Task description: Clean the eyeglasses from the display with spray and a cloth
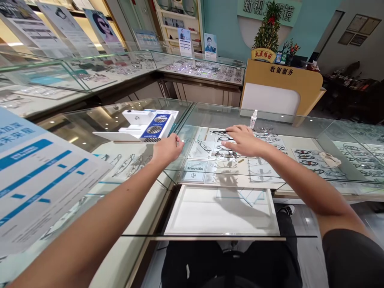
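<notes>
My left hand (168,149) is closed, fingers curled and thumb against them, over the glass counter beside a blue-and-white box (157,127). Whatever it may hold is hidden. My right hand (244,140) has its fingers stretched out flat, palm down, over eyeglasses (226,154) in the display. Near its fingertips shows a short dark rod-like thing (218,132), too small to name. Just beyond that hand, a small white spray bottle (253,119) stands upright. Below both hands, a white drawer (192,212) is pulled out, with clear sheets (250,196) at its far right.
A printed sign (45,180) takes up the left side. Rows of glasses (307,157) and a beige cloth (330,159) are at the right. A yellow cashier desk (282,84) stands behind the glass counter (210,110). Further showcases (120,68) line the back left.
</notes>
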Tool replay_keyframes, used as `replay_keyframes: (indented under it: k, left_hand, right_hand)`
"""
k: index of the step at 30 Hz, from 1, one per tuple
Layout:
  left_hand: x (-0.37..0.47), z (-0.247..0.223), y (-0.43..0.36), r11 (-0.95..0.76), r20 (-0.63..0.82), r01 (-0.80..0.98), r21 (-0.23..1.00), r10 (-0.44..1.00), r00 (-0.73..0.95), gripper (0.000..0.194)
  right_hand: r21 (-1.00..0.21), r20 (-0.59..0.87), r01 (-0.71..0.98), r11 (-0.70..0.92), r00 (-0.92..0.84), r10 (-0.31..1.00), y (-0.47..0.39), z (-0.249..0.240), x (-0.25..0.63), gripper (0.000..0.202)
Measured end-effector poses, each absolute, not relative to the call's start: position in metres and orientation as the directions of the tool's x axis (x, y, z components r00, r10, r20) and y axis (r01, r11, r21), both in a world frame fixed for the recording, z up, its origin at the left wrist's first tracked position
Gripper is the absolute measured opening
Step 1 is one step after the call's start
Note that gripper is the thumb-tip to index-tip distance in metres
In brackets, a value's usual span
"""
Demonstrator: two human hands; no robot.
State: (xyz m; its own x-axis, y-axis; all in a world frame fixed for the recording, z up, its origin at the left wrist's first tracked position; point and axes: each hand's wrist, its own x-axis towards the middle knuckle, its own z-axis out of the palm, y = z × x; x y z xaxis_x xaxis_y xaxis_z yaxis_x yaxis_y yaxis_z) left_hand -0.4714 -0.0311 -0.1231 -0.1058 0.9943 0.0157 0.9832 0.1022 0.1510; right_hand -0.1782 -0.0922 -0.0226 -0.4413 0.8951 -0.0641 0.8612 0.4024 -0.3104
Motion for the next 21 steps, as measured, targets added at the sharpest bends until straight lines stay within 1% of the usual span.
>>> replay_keyframes:
  k: [1,3,5,8,11,15,18,21]
  left_hand:
    - [-0.472,-0.124,-0.031,0.096,0.015,0.985,0.142,0.995,-0.099,0.032]
    - [-0.473,-0.125,-0.029,0.084,0.016,0.988,0.131,0.996,-0.087,0.032]
    - [-0.474,-0.126,-0.028,0.081,0.016,0.988,0.131,0.996,-0.084,0.030]
    - [-0.475,-0.128,-0.027,0.081,0.022,0.985,0.153,0.996,-0.086,0.026]
    - [-0.475,-0.129,-0.027,0.077,0.045,0.981,0.179,0.995,-0.087,0.023]
    - [-0.475,-0.128,-0.029,0.066,0.056,0.980,0.190,0.995,-0.078,0.019]
    - [-0.474,-0.127,-0.029,0.068,0.059,0.981,0.183,0.995,-0.080,0.019]
    - [-0.474,-0.128,-0.028,0.071,0.061,0.981,0.179,0.995,-0.083,0.020]
  right_hand:
    - [-0.268,-0.051,0.880,0.393,-0.420,0.906,-0.070,-0.028,-0.178,0.076]
    - [-0.205,-0.079,0.915,0.348,-0.370,0.926,-0.032,-0.040,-0.177,0.084]
    - [-0.161,-0.098,0.941,0.298,-0.316,0.944,-0.003,-0.051,-0.177,0.083]
    - [-0.147,-0.110,0.953,0.266,-0.283,0.953,0.022,-0.068,-0.178,0.078]
    - [-0.170,-0.106,0.949,0.266,-0.286,0.952,0.035,-0.084,-0.177,0.072]
    - [-0.229,-0.088,0.939,0.255,-0.281,0.956,0.042,-0.096,-0.176,0.063]
    - [-0.286,-0.062,0.924,0.253,-0.281,0.958,0.036,-0.090,-0.179,0.060]
    - [-0.365,-0.007,0.885,0.289,-0.313,0.950,0.007,-0.067,-0.190,0.053]
